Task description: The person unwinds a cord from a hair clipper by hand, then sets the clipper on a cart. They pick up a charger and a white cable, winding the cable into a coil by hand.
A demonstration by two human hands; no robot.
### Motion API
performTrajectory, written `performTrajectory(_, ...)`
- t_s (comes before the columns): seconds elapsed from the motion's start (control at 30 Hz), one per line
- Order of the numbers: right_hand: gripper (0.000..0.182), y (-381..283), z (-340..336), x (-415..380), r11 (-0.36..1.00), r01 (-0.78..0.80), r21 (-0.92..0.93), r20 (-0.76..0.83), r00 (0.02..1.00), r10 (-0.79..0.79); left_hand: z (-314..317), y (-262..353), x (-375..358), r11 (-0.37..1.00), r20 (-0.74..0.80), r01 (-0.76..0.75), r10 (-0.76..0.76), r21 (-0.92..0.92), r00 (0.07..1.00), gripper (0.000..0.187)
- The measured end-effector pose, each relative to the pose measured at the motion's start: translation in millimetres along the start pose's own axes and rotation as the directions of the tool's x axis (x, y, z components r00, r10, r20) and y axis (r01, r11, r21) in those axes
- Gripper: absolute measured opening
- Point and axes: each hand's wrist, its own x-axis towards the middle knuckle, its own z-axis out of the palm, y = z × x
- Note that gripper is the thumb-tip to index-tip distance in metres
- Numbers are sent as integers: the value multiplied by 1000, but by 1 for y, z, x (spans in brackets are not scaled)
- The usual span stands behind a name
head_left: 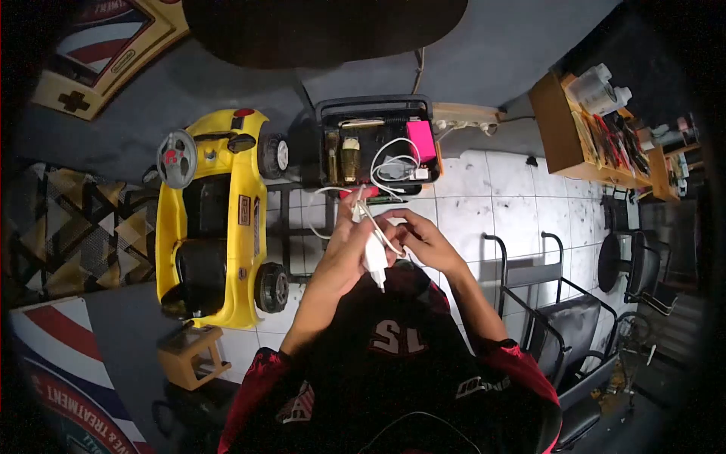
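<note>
My left hand (349, 246) is closed around a white charger (375, 259), its pronged end pointing down toward my chest. A white cable (321, 191) loops out from that hand to the left and also runs across the charger. Beside it, my right hand (425, 240) has curled fingers pinched at the cable near the charger; the exact grip is partly hidden. Just beyond both hands is a black tray (374, 101). Inside it lie a pink box (421, 141), a gold-coloured hair clipper (351, 160) and a second white cable (393, 160) in loose coils.
A yellow ride-on toy car (249, 189) stands at left, near a small wooden stool (189, 356). To the right are a black-framed chair (567, 333) and a wooden cabinet (558, 125) holding bottles. A dark rounded surface (325, 30) juts in above the tray.
</note>
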Motion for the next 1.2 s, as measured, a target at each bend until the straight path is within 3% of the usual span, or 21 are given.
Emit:
performTrajectory(0.03, 41, 9, 3, -8, 989, -51, -138, -63, 997, 42, 10, 6, -7, 998, -146, 47, -40, 43, 989, 43)
performTrajectory(0.1, 42, 22, 6, -27, 918, -188, -348, -169, 976, 136, 3, 0, -22, 994, -80, 105, -107, -23, 991, 45)
performTrajectory(0.13, 46, 26, 8, -39, 900, -154, -407, -199, 977, 77, -1, -2, -29, 990, -45, 134, -136, -49, 990, 47)
performTrajectory(0.2, 54, 33, 19, -63, 852, -95, -516, -252, 967, -45, 0, -14, -41, 983, -52, 149, -144, 110, 988, 62)
performTrajectory(0.27, 78, -3, 34, -80, 858, 137, -495, -185, 949, -257, 0, -26, -47, 978, 57, 161, -170, 130, 984, 70)
performTrajectory(0.3, 79, -10, 40, -89, 921, 169, -351, -157, 959, -236, -4, -35, -50, 973, 56, 227, -228, 31, 972, 71)
performTrajectory(0.37, 73, -19, 62, -112, 991, 133, 32, -183, 975, -125, 4, -47, -53, 980, 65, 105, -117, 169, 991, 75)
performTrajectory(0.4, 72, -17, 69, -117, 988, 120, 94, -240, 966, -95, 8, -53, -56, 972, 67, 39, -56, 234, 996, 78)
performTrajectory(0.43, 71, -12, 75, -119, 981, 119, 154, -291, 954, -70, 8, -59, -58, 991, 123, 3, -20, 131, 992, 64)
performTrajectory(0.47, 70, -8, 77, -123, 969, 123, 215, -335, 941, -46, 7, -62, -60, 984, 113, 9, -29, 177, 993, 56)
performTrajectory(0.5, 50, -5, 79, -126, 981, 102, 162, -397, 917, -30, 5, -64, -62, 974, 96, 11, -34, 225, 995, 49)
performTrajectory(0.53, 30, -9, 73, -135, 994, -72, 76, -389, 916, 97, 3, -65, -65, 961, 77, 12, -35, 277, 996, 42)
performTrajectory(0.57, 24, -12, 70, -136, 998, -60, 6, -448, 892, 57, 7, -67, -69, 973, -26, 32, -27, 230, 999, 22)
performTrajectory(0.67, 25, -14, 57, -148, 996, -87, -31, -517, 854, 58, -3, -87, -71, 884, -99, 50, -4, 465, 995, 19)
performTrajectory(0.77, 25, -25, 46, -153, 995, -61, -79, -508, 861, 12, 10, -117, -69, 958, -211, -75, 137, 278, 968, 13)
performTrajectory(0.8, 23, -35, 43, -159, 988, -148, -36, -449, 886, 117, 15, -126, -67, 975, -271, -102, 155, 199, 950, 13)
performTrajectory(0.87, 19, -24, 38, -169, 955, -94, -282, -468, 882, -51, 30, -143, -58, 979, -291, -124, 168, 162, 942, 11)
performTrajectory(0.93, 18, -22, 30, -185, 950, -125, -285, -530, 847, -47, 50, -156, -52, 988, -303, -128, 150, 91, 941, 14)
performTrajectory(1.0, 20, -14, 15, -206, 949, -130, -288, -622, 778, -83, 72, -168, -47, 986, -233, -126, 148, 108, 961, 23)
performTrajectory(1.07, 26, -14, 1, -227, 992, -36, -121, -718, 693, -63, 101, -172, -45, 988, -170, -65, 89, 141, 981, 29)
performTrajectory(1.2, 37, -18, -41, -270, 977, -79, -199, -633, 771, -67, 114, -193, -36, 956, 84, 163, -188, 243, 978, 36)
